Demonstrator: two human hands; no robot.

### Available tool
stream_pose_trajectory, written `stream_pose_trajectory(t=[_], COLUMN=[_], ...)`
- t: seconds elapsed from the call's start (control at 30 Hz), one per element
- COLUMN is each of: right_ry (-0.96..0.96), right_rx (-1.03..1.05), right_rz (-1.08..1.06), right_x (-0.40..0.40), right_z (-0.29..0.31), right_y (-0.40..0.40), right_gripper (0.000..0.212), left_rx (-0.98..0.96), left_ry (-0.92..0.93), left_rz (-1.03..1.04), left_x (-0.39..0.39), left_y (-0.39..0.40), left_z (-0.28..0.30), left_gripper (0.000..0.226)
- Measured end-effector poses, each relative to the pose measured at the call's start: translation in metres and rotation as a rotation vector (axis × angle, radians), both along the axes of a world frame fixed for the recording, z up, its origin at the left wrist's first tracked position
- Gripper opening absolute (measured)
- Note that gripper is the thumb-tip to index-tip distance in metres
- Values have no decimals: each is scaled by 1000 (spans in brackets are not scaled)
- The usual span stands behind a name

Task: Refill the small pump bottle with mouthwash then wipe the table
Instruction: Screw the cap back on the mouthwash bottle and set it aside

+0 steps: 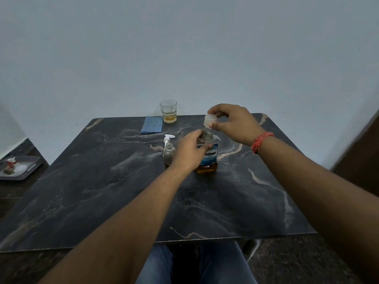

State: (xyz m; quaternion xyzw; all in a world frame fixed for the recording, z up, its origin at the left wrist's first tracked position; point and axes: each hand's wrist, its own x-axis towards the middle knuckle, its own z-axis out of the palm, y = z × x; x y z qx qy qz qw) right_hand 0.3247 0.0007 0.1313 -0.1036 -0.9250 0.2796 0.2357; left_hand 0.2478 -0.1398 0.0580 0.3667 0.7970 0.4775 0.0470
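The mouthwash bottle stands upright mid-table, with a blue label and amber liquid low inside. My left hand grips its body from the left. My right hand holds the translucent cap just above the bottle's open neck. Left of it stands the small clear pump bottle, uncapped, with a little amber liquid at the bottom. Its white pump head lies on the table just behind it.
A folded blue cloth lies at the table's far edge, beside a glass holding some amber liquid. The dark marble table meets a pale wall. A grey tray with small items sits low at the left.
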Motion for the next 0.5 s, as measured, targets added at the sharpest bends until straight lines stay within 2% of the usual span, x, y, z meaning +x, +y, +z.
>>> stream_pose_trajectory(t=[0.3, 0.5], right_ry=[-143, -141], right_rx=[125, 190], right_rz=[49, 33], right_x=[-1, -5], right_z=[-5, -5], right_y=[-4, -1], right_gripper=[38, 33], left_rx=[22, 22], left_ry=[-49, -75], left_rz=[-5, -11], left_x=[-3, -5], left_y=[1, 1], left_z=[-2, -2], left_gripper=[35, 35])
